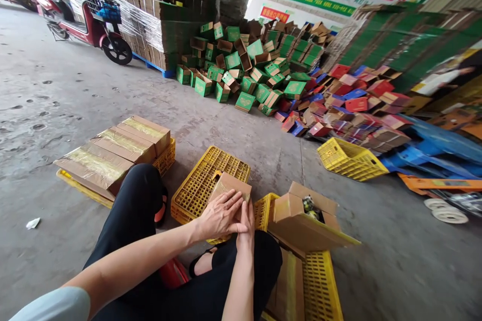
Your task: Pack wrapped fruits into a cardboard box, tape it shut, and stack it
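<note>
A small brown cardboard box (232,184) with clear tape on it rests on an upturned yellow crate (199,180) between my knees. My left hand (222,214) lies across the top of the box, fingers stretched out flat. Against the box's near right edge is my right hand (245,223), its fingers extended upward and its thumb touching my left hand. An orange and black object (217,175), perhaps a tape tool, shows partly behind the box. Right of my knee, an open carton (301,220) holds things wrapped in dark and light material.
Taped cartons (124,145) sit on yellow crates at the left. Another yellow crate (318,286) with a taped carton stands at lower right. Farther off are an empty yellow crate (352,159), a blue pallet jack (433,153), heaped green boxes (244,100) and a red scooter (88,25).
</note>
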`<state>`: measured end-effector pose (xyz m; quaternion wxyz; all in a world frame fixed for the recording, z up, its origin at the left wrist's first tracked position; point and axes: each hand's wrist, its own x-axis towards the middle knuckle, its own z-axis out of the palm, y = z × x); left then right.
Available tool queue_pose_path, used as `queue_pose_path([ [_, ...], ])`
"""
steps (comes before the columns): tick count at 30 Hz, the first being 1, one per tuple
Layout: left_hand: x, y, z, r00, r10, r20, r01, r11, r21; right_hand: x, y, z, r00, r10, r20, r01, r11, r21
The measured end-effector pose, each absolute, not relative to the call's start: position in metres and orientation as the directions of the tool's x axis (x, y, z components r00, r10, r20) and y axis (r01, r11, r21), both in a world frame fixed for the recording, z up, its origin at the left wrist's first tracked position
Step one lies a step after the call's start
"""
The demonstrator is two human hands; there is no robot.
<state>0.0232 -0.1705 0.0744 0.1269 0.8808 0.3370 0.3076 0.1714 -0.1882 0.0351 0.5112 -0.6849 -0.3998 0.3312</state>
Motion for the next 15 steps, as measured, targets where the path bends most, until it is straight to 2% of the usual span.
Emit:
queue_pose_path([
  [7,0.027,-0.154,0.074,0.548,0.689,0.475,0.520,-0.725,0.451,0.185,-0.184,0.039,0.440,0.894,-0.086,0.152,-0.168,-0.974],
  [15,-0.009,-0.136,0.075,0.544,0.756,0.365,0.544,-0.649,0.532,0.180,-0.188,0.038,0.487,0.873,-0.026,0.278,-0.183,-0.943],
])
